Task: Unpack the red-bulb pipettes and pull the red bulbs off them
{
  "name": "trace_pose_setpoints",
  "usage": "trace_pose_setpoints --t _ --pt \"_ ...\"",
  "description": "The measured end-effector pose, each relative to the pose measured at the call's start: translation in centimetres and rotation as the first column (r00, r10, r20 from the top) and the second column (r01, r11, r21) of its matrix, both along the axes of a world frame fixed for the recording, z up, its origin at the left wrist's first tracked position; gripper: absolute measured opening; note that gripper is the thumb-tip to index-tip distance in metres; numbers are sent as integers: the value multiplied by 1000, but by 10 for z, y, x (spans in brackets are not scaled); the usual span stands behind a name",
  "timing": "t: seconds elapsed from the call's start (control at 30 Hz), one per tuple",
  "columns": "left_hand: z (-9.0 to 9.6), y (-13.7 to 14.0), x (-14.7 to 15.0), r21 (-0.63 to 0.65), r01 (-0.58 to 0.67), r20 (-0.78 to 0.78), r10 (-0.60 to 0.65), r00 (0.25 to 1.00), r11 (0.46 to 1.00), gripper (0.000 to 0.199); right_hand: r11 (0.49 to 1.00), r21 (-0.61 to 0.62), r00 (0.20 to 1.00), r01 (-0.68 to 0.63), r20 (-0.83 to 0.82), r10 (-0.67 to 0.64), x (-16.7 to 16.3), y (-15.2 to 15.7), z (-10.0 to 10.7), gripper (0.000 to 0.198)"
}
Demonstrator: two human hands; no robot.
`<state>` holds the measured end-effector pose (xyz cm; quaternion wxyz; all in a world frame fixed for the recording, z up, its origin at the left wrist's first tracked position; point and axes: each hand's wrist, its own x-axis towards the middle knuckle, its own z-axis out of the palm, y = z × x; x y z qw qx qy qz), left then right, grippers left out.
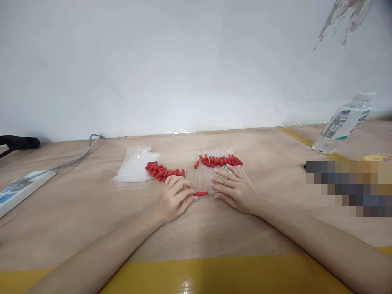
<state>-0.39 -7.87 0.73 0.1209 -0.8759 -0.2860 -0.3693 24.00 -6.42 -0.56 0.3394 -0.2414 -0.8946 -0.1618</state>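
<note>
My left hand (176, 198) is closed in a pinch on the red bulb (201, 193) of a clear dropper lying level just above the table. The dropper's thin clear tube runs into my right hand (234, 190), between thumb and forefinger; its far end is hidden. The other right fingers stretch over a row of clear tubes (200, 177). Beyond them lies a bunch of red-bulbed droppers (220, 160), one bulb (196, 164) slightly apart at its left. Past my left hand is a second heap of red bulbs (162, 170), partly covered by the fingers.
Clear plastic bags (133, 167) lie stacked at the left. A power strip (27, 190) with a grey cable (76, 158) is at the far left. A clear bottle (339, 126) stands at the right, near a blurred patch (355, 188). A white wall (183, 73) rises behind the table.
</note>
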Motion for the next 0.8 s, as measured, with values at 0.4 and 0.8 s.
trace_pose_setpoints --t 0.4,0.8 --pt "-7 -1 23 -105 119 -16 -121 992 987 22 997 -56 998 -53 -31 51 -13 -8 0 25" --pt "-5 -7 19 -55 123 -114 -129 985 991 17 985 4 984 -173 -33 173 -15 -14 2 15"
